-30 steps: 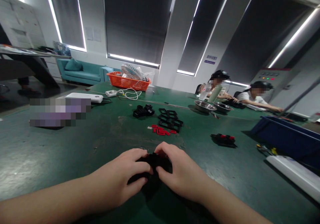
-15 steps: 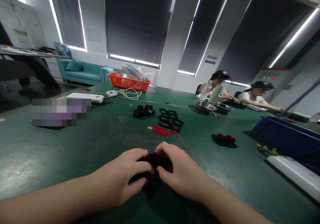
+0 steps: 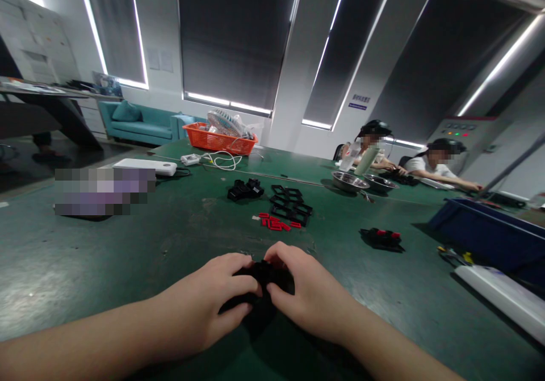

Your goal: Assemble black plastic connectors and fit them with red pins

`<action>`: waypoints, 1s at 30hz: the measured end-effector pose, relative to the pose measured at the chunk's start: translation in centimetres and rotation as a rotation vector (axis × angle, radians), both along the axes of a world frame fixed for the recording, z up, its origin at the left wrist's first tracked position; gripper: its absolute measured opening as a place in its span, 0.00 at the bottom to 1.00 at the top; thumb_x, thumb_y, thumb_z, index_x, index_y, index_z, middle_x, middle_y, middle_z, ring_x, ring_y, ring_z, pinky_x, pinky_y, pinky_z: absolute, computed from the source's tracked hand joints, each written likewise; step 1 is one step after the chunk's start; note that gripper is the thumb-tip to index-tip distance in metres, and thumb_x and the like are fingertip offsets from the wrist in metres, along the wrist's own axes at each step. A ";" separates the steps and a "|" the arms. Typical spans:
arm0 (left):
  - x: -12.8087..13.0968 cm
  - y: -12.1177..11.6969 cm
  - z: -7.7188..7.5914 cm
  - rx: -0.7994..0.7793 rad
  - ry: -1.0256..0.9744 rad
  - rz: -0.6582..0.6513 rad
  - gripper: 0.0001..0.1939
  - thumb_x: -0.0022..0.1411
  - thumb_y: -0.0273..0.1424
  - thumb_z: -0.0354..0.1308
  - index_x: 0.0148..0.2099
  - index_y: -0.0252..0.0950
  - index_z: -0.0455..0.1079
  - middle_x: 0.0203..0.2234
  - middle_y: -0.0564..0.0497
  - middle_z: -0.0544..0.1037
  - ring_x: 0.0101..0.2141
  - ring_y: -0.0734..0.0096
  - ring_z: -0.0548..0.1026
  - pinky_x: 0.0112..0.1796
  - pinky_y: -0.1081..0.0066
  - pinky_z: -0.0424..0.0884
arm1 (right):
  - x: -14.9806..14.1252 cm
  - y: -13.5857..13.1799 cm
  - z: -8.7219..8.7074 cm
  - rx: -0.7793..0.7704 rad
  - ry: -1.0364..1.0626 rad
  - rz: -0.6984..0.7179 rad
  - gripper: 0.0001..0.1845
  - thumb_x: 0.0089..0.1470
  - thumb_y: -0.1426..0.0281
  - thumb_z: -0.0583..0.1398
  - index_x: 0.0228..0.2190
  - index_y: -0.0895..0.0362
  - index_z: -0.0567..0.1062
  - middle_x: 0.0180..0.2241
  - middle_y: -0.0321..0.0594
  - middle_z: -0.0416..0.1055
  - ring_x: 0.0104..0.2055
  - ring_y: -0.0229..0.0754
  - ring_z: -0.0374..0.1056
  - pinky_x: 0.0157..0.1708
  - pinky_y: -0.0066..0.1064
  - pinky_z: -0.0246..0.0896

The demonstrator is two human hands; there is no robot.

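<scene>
On green counter [image 3: 128, 245], near edge: left hand [image 3: 200, 304] and right hand [image 3: 306, 298] both closed around small black part [image 3: 266, 273], fingers curled tight. Red pieces [image 3: 279, 223], black frames [image 3: 292, 202] lie beyond, well apart.

Two steel bowls [image 3: 349, 181], one orange basket [image 3: 219, 141], two co-workers [image 3: 372, 142].

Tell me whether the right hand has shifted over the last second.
No. The right hand stays clasped with the left hand on the black part, same gap below the red pieces.
</scene>
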State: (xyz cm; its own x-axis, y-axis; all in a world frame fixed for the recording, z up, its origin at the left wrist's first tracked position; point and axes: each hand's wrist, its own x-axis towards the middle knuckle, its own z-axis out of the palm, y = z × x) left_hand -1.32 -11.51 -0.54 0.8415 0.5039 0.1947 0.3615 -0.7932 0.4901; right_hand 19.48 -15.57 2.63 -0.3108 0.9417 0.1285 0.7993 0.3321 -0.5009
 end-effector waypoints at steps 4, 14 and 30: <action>0.1 0.0 0.0 0.002 -0.013 0.002 0.15 0.62 0.23 0.56 0.49 0.43 0.72 0.54 0.46 0.69 0.54 0.55 0.67 0.56 0.55 0.64 | 0.0 0.0 0.1 -0.010 0.006 -0.005 0.14 0.47 0.79 0.59 0.37 0.56 0.69 0.38 0.40 0.71 0.40 0.44 0.64 0.39 0.34 0.57; 0.1 -0.1 0.1 -0.001 -0.005 0.007 0.14 0.62 0.23 0.55 0.48 0.43 0.73 0.53 0.47 0.69 0.54 0.55 0.68 0.56 0.55 0.65 | -0.1 -0.1 0.3 -0.018 0.009 -0.011 0.13 0.47 0.79 0.59 0.37 0.56 0.70 0.38 0.41 0.71 0.40 0.44 0.64 0.38 0.34 0.57; 0.2 0.0 0.3 -0.009 0.000 0.003 0.15 0.62 0.23 0.55 0.49 0.43 0.72 0.53 0.46 0.69 0.53 0.54 0.68 0.55 0.55 0.65 | -0.1 -0.1 0.3 -0.024 0.005 -0.004 0.13 0.47 0.78 0.59 0.37 0.56 0.69 0.38 0.41 0.71 0.41 0.44 0.64 0.39 0.34 0.57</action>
State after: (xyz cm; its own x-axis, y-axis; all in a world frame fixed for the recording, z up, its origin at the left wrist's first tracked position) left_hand -1.11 -11.51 -0.24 0.8399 0.5084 0.1902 0.3641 -0.7876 0.4972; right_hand 19.35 -15.66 2.94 -0.3063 0.9459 0.1072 0.7980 0.3165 -0.5128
